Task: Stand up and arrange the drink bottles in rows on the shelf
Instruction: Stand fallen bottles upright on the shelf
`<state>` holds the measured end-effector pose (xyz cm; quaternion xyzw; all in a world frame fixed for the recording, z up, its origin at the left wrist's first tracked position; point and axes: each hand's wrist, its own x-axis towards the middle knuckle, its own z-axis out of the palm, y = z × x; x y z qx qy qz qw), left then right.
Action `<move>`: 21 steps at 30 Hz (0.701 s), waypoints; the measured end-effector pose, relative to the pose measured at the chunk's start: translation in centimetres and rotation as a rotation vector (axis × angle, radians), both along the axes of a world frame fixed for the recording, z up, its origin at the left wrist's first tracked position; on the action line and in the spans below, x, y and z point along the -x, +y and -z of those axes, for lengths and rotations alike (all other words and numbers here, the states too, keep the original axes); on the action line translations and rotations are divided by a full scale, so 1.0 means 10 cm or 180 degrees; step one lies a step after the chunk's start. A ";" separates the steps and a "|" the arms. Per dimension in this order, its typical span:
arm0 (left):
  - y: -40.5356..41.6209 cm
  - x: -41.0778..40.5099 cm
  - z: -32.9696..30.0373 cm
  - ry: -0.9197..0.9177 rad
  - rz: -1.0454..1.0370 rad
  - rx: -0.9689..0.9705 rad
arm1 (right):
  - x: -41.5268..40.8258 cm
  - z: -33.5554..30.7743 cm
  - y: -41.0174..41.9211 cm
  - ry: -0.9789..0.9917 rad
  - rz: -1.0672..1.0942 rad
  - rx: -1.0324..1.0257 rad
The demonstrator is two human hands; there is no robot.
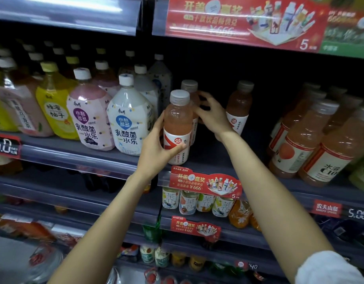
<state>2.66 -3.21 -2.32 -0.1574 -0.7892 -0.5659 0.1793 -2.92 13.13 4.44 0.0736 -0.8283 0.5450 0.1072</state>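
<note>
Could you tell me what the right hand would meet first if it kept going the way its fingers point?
Probably the rear pink bottle, which the right hand already reaches; depth is unclear.

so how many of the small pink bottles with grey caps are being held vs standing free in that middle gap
Small pink grey-capped bottles held, front by left hand, rear by right hand: 2
Small pink grey-capped bottle standing free: 1
Total: 3

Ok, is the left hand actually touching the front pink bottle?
Touching. The head view shows the left hand wrapped round the front pink bottle, with its thumb lying across the white label.
</note>
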 end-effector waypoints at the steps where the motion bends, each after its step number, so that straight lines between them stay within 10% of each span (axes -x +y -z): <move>1: 0.00 0.00 0.00 0.0011 -0.0049 0.0012 | 0.01 0.02 -0.01 0.0005 -0.0014 0.0022; 21: -0.06 -0.04 -0.02 0.0049 -0.0318 0.0096 | 0.08 0.03 -0.08 -0.0079 -0.0436 0.0257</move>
